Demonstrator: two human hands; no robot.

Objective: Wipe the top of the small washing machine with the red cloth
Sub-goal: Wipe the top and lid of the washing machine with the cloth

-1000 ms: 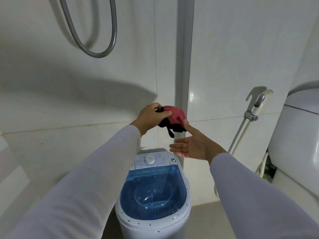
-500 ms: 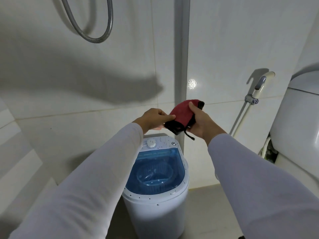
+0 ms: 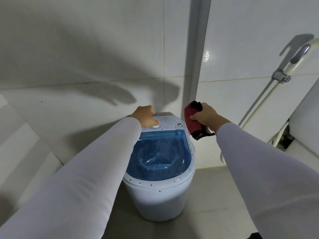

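Note:
The small washing machine (image 3: 155, 200) stands on the floor below me, white with a blue see-through lid (image 3: 160, 152) and dark specks on its rim and control panel. My left hand (image 3: 145, 116) lies on the panel's back left corner beside the white dial (image 3: 155, 127), fingers curled over the edge. My right hand (image 3: 206, 116) holds the bunched red cloth (image 3: 191, 124), which has black trim. The cloth hangs in the air just right of the machine's back right corner, not touching it.
A white toilet (image 3: 309, 128) stands close on the right. A bidet sprayer (image 3: 297, 55) hangs on the tiled wall, its hose running down beside the toilet. A vertical white pipe (image 3: 195, 66) runs down the wall behind the machine. Tiled floor (image 3: 215, 204) surrounds the base.
The red cloth went from both hands into my right hand alone. My left hand dropped onto the machine's control panel. The view tilted down and moved closer.

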